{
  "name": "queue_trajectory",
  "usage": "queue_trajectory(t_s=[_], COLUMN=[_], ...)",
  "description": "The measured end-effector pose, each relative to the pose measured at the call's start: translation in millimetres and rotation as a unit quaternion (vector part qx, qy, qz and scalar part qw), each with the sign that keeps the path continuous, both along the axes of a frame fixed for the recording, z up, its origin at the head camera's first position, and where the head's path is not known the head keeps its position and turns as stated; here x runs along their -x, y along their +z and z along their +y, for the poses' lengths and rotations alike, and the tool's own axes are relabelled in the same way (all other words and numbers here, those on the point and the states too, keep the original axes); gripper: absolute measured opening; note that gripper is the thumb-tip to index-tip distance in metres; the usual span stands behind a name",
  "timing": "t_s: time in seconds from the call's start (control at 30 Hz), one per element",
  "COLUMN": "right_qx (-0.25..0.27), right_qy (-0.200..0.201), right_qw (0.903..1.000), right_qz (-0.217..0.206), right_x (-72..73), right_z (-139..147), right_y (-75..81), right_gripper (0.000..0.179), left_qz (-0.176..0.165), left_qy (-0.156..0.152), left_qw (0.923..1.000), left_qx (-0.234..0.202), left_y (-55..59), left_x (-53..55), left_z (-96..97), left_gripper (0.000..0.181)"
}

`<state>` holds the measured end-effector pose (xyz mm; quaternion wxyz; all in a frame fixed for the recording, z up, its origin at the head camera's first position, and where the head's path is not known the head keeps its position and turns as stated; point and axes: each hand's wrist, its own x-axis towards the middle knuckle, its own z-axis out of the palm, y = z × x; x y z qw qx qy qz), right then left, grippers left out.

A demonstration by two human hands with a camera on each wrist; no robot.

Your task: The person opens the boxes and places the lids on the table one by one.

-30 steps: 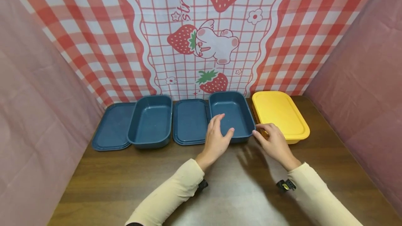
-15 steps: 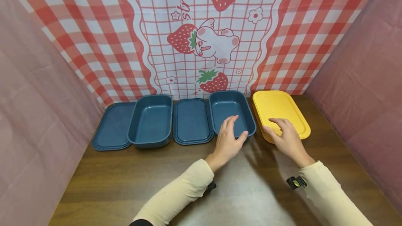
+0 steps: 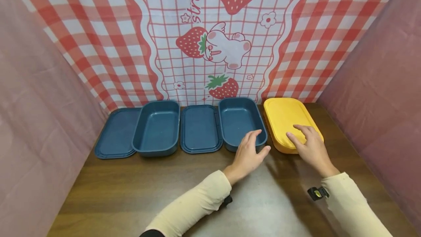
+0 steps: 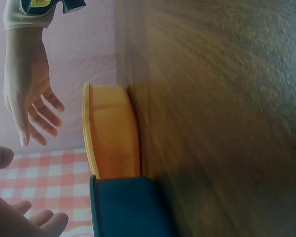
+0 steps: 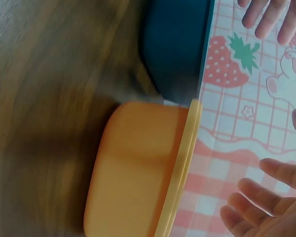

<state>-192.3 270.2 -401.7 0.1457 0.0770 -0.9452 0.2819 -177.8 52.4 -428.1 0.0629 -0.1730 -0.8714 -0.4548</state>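
A yellow lidded container (image 3: 284,118) stands at the right end of a row along the back of the table. My right hand (image 3: 312,149) hovers above its front right part, fingers spread and holding nothing. In the right wrist view, the hand's fingers (image 5: 256,197) are apart from the yellow lid's edge. My left hand (image 3: 248,156) is held at the front edge of the right blue container (image 3: 240,118), thumb and fingers apart, with nothing in it. That blue container is uncovered, and the left hand hides part of its front rim.
A flat blue lid (image 3: 201,129) lies left of that container. Further left stand another uncovered blue container (image 3: 158,129) and a second blue lid (image 3: 116,134), partly overlapped by it. A checked strawberry cloth (image 3: 227,39) hangs behind the wooden table (image 3: 131,189); pink cloth (image 3: 378,83) flanks both sides.
Both hands have moved right. The right hand has gone from the right blue container's front corner to over the yellow one; the left has shifted toward the blue container's front right. The containers stay put.
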Motion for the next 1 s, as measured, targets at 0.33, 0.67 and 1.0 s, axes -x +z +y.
queue_trajectory(t_s=[0.33,0.67,1.0], right_qx=[-0.001,-0.005,-0.001], right_qy=[-0.03,-0.06,-0.083], right_qw=[0.9996,0.998,0.9965], right_qz=[0.0,-0.017,-0.011], right_x=[1.1,2.1,5.7], right_z=[24,43,63], right_y=[-4.3,-9.2,-19.0], right_gripper=[0.055,0.057,0.057], left_qz=[-0.018,-0.048,-0.12], left_qy=[-0.029,-0.03,-0.02], left_qw=[0.9989,0.9976,0.9925], left_qx=[0.031,0.04,-0.01], left_y=[-5.5,-11.1,-16.1], left_x=[-2.7,-3.8,0.7], left_z=[17.3,34.0,48.1], left_gripper=[0.051,0.051,0.051])
